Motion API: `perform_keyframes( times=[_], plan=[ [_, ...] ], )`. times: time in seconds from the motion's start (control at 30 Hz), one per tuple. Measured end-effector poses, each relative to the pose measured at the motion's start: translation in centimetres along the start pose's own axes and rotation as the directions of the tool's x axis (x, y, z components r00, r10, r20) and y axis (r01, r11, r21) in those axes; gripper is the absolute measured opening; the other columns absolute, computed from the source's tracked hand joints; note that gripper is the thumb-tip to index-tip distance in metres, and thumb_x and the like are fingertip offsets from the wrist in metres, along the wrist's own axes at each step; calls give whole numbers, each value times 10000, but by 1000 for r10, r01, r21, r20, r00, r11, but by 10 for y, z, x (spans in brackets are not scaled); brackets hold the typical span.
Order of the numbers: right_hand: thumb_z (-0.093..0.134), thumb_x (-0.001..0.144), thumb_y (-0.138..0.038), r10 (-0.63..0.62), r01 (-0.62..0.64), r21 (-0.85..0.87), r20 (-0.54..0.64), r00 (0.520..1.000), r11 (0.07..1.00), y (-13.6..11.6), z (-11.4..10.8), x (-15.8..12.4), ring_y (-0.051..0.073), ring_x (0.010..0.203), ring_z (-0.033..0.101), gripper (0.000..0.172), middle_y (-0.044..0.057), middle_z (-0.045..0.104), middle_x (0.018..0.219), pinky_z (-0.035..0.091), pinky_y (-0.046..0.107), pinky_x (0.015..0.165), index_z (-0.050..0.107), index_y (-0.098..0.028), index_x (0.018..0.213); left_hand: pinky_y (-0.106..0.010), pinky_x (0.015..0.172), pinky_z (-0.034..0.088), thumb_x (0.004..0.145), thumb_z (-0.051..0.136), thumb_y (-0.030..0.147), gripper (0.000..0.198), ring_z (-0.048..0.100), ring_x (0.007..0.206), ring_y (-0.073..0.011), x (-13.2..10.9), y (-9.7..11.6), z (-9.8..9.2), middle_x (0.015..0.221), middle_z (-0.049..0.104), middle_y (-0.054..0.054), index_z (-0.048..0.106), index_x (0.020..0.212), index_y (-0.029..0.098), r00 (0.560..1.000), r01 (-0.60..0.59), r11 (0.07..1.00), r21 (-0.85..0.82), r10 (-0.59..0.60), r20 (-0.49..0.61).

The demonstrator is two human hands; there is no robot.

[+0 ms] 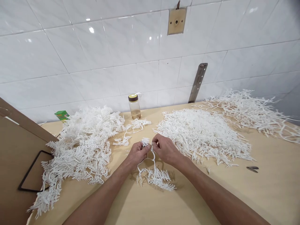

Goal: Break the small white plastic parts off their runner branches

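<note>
Both hands meet over the table's middle on one white artificial branch [154, 170] with fringed, needle-like tips. My left hand [138, 153] pinches its upper part between thumb and fingers, with a small fringed tuft [145, 142] sticking up beside the thumb. Close on the right, my right hand [165, 148] has thumb and forefinger closed at the branch's top end. What lies exactly between those fingertips is too small to make out. The forked stem hangs below the hands, its fringed ends near the tabletop.
A big heap of white branches [82, 143] lies left; a pile of loose white sprigs [201, 134] lies right, with bare white stems [253, 109] behind. A bottle [134, 107] stands near the tiled wall. Small thread snips [252, 169] lie far right. A green packet [62, 115] sits back left.
</note>
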State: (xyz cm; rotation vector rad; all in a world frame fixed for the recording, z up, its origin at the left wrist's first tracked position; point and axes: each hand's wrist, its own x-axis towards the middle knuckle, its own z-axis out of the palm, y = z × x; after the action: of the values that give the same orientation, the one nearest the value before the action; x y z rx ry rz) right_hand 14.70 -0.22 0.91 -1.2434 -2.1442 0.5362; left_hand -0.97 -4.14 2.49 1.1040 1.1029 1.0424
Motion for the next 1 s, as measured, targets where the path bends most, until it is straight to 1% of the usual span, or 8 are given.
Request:
perform_keyframes(
  times=[0.1, 0.23, 0.37, 0.53, 0.63, 0.73, 0.87, 1.0],
  plan=[
    [482, 861, -159, 39, -38, 22, -14, 999, 999, 3, 1, 2, 146, 608, 527, 86, 10, 619, 725, 342, 244, 537, 548, -202, 828, -222, 420, 101, 643, 798, 589, 584, 194, 407, -22, 1, -3, -1, 434, 271, 98, 384, 541, 190, 1000, -24, 1000, 17, 25, -7],
    [443, 873, -106, 65, -85, -120, -167, 984, 989, 17, -12, 8, 154, 574, 507, 145, 37, 606, 690, 340, 275, 564, 519, -199, 792, -215, 420, 146, 637, 778, 635, 581, 235, 409, -27, -1, -7, -4, 453, 306, 93, 424, 565, 180, 999, -49, 997, 66, 48, 19],
    [486, 877, -206, 161, -182, -53, -279, 947, 982, 29, -30, 12, 176, 598, 542, 104, 11, 606, 655, 372, 281, 600, 491, -223, 775, -223, 408, 104, 629, 751, 687, 628, 211, 377, -22, -1, -7, -4, 408, 278, 97, 377, 516, 195, 999, -32, 997, 68, 33, -20],
    [518, 838, -242, 149, -164, -19, -326, 933, 986, 33, -37, 12, 165, 558, 534, 98, -3, 593, 620, 380, 282, 591, 492, -226, 746, -218, 406, 73, 628, 775, 655, 627, 194, 365, -17, -1, -8, -4, 401, 251, 107, 361, 514, 198, 999, 11, 1000, 12, -10, -45],
    [535, 832, -231, 139, -140, 21, -325, 935, 990, 34, -36, 12, 159, 589, 579, 59, 33, 675, 761, 422, 291, 621, 579, -198, 852, -216, 404, 75, 629, 791, 629, 614, 200, 364, -16, -1, -8, -3, 401, 263, 105, 374, 517, 194, 999, 10, 1000, -9, -11, -48],
    [558, 838, -233, 88, -67, 90, -264, 960, 994, 28, -34, 10, 150, 637, 624, 162, 67, 726, 948, 469, 304, 675, 661, -184, 953, -218, 399, 77, 619, 806, 613, 603, 202, 364, -15, -1, -6, -2, 392, 268, 102, 392, 507, 189, 999, 0, 999, -35, -1, -39],
    [580, 867, -292, -41, 40, 215, 0, 999, 976, 9, -31, 5, 155, 668, 633, 171, 29, 745, 835, 480, 284, 648, 731, -213, 864, -211, 392, 81, 622, 804, 612, 610, 213, 366, -12, 0, -4, -1, 380, 275, 97, 390, 489, 184, 999, -37, 999, -24, 37, -28],
    [615, 863, -321, -7, -20, 204, 131, 991, 979, -5, -27, 1, 131, 556, 564, 184, 23, 715, 723, 432, 264, 550, 750, -196, 875, -200, 380, 79, 645, 790, 610, 611, 210, 357, -12, 1, -6, -2, 376, 262, 101, 376, 491, 188, 999, -38, 999, -16, 37, -30]
  ],
)
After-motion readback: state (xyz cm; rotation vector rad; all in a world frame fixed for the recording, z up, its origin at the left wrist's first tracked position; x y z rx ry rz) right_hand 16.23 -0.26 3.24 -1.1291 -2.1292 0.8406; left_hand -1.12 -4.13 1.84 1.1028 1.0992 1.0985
